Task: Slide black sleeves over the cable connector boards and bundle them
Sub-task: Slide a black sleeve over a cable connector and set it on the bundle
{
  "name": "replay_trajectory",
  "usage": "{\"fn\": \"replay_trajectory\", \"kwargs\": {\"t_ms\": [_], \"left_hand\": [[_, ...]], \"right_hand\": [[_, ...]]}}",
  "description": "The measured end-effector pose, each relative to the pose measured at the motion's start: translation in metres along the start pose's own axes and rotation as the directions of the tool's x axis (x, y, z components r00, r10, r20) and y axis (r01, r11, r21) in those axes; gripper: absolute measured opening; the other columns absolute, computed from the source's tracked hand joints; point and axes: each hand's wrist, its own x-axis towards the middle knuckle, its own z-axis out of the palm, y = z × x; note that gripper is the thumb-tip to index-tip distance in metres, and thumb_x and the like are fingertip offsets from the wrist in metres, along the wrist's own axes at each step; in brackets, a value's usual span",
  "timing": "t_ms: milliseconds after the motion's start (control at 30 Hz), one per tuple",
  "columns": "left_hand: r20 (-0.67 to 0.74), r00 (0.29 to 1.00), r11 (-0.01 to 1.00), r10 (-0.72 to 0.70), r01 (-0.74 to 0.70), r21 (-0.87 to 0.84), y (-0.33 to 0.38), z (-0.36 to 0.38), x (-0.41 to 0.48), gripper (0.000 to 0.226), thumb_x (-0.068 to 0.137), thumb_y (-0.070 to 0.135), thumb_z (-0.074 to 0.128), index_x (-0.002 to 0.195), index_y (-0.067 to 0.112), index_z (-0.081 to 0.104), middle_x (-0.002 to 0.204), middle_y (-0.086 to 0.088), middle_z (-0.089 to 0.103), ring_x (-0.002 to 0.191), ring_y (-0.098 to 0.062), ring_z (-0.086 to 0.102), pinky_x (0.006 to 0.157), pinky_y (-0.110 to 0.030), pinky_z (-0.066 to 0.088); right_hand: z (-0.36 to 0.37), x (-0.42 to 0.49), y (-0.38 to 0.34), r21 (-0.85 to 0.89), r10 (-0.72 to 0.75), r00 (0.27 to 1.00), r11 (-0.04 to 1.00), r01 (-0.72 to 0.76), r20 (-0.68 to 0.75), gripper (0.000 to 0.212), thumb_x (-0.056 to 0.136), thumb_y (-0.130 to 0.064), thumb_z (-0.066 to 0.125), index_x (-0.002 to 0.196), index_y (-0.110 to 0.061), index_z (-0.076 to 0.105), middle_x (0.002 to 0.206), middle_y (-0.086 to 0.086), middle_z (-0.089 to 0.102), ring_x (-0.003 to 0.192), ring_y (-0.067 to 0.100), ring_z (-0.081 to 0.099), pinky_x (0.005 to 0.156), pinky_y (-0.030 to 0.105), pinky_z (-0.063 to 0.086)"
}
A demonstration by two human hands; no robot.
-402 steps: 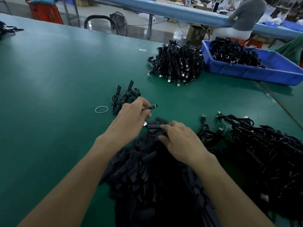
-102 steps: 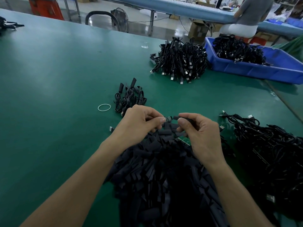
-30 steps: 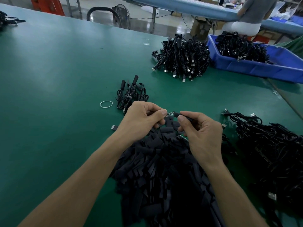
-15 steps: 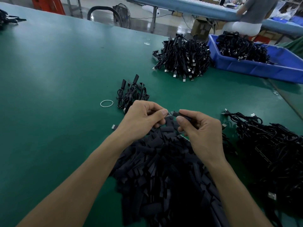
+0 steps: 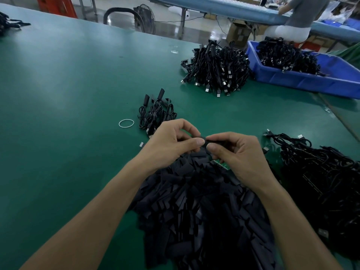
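Green surface (image 5: 58,94) lies under everything. Nearest on it, one loose pile of sleeves (image 5: 194,201) is heaped, too many to be counted.

At the pile's far edge one sleeve (image 5: 206,142) is held between two hands. Its left end is pinched by the thumb and forefinger of the left hand (image 5: 171,141). The fingers (image 5: 213,147) of the right hand (image 5: 237,152) are curled round its other end. The board being sleeved is hidden by the fingers, so how far it has gone in cannot be told.

For this step to go well, the sleeve's mouth is best kept squeezed open and in line with the board. The sleeve should then be pushed on straight, without twisting, until the board is wholly covered.

One green board (image 5: 221,164) is seen just under the right hand, and one heap of bare cables (image 5: 321,172) is spread to the right.

Farther off lie one rubber band (image 5: 126,123) and one small bundle (image 5: 155,114), from which two sleeved ends are seen standing up.

Beyond these, one large cable heap (image 5: 216,69), one blue bin (image 5: 303,80) holding more cables and one seated person (image 5: 300,14) are seen.
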Motion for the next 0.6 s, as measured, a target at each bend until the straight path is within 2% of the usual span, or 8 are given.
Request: {"fn": "replay_trajectory", "kwargs": {"t_ms": [133, 200, 267, 300, 367, 433, 600], "left_hand": [[-0.042, 0.999, 0.995, -0.003, 0.007, 0.104, -0.001, 0.0005, -0.0009, 0.026, 0.082, 0.052, 0.073, 0.09, 0.028, 0.066, 0.077, 0.008, 0.077, 0.073, -0.015, 0.073, 0.08, -0.043, 0.061], [-0.073, 0.997, 0.986, 0.002, 0.01, 0.168, -0.0008, 0.0011, -0.0012, 0.022, 0.09, 0.048, 0.067, 0.084, 0.027, 0.069, 0.075, 0.01, 0.076, 0.074, -0.019, 0.073, 0.08, -0.047, 0.06], [-0.088, 0.996, 0.977, 0.014, 0.005, 0.214, -0.0002, 0.0002, -0.0005, 0.024, 0.096, 0.042, 0.063, 0.079, 0.027, 0.071, 0.071, 0.011, 0.074, 0.068, -0.02, 0.071, 0.073, -0.042, 0.06], [-0.083, 0.996, 0.975, 0.019, 0.0, 0.223, 0.0002, -0.0003, -0.0003, 0.025, 0.097, 0.041, 0.063, 0.078, 0.027, 0.072, 0.069, 0.011, 0.074, 0.061, -0.018, 0.067, 0.064, -0.036, 0.059], [-0.064, 0.998, 0.976, 0.023, -0.009, 0.219, 0.0012, -0.0008, -0.0004, 0.025, 0.097, 0.038, 0.064, 0.077, 0.025, 0.074, 0.065, 0.009, 0.073, 0.046, -0.007, 0.05, 0.047, -0.02, 0.042], [-0.052, 0.999, 0.981, 0.011, 0.0, 0.196, 0.002, -0.0016, -0.0006, 0.025, 0.096, 0.036, 0.066, 0.076, 0.024, 0.074, 0.064, 0.005, 0.072, 0.044, -0.004, 0.039, 0.043, -0.015, 0.032], [-0.044, 0.999, 0.979, -0.004, 0.013, 0.203, -0.0004, -0.0014, -0.0007, 0.028, 0.097, 0.036, 0.063, 0.079, 0.017, 0.074, 0.069, -0.006, 0.073, 0.045, -0.007, 0.04, 0.045, -0.018, 0.034]], "right_hand": [[0.0014, -0.0016, 0.0003, -0.006, -0.023, 0.995, 1.0, 0.022, -0.098, 0.016, 0.085, -0.009, 0.076, 0.094, -0.023, 0.075, 0.077, -0.001, 0.075, 0.063, 0.012, 0.07, 0.06, 0.016, 0.052], [0.0007, -0.0024, 0.0014, -0.029, -0.029, 0.99, 0.999, 0.026, -0.141, 0.017, 0.086, -0.01, 0.076, 0.092, -0.025, 0.075, 0.075, -0.005, 0.075, 0.063, 0.012, 0.071, 0.061, 0.016, 0.053], [-0.0006, -0.003, 0.0023, -0.05, -0.034, 0.985, 0.998, 0.026, -0.171, 0.016, 0.086, -0.01, 0.076, 0.092, -0.026, 0.075, 0.073, -0.007, 0.074, 0.062, 0.011, 0.07, 0.061, 0.016, 0.053], [-0.001, -0.0032, 0.0024, -0.056, -0.037, 0.983, 0.998, 0.027, -0.178, 0.016, 0.086, -0.011, 0.076, 0.092, -0.026, 0.075, 0.072, -0.008, 0.074, 0.061, 0.01, 0.07, 0.06, 0.015, 0.052], [-0.0019, -0.0037, 0.0022, -0.054, -0.039, 0.983, 0.998, 0.03, -0.18, 0.016, 0.086, -0.011, 0.076, 0.091, -0.026, 0.075, 0.071, -0.008, 0.074, 0.06, 0.009, 0.069, 0.059, 0.015, 0.052], [-0.0028, -0.0038, 0.0011, -0.045, -0.041, 0.986, 0.998, 0.034, -0.161, 0.017, 0.086, -0.01, 0.076, 0.091, -0.027, 0.075, 0.072, -0.006, 0.074, 0.061, 0.01, 0.069, 0.06, 0.016, 0.053], [-0.0036, -0.0026, -0.0012, 0.007, -0.026, 0.995, 1.0, 0.026, -0.093, 0.023, 0.085, -0.007, 0.076, 0.094, -0.029, 0.074, 0.078, -0.007, 0.075, 0.064, 0.01, 0.069, 0.063, 0.016, 0.052]]}}
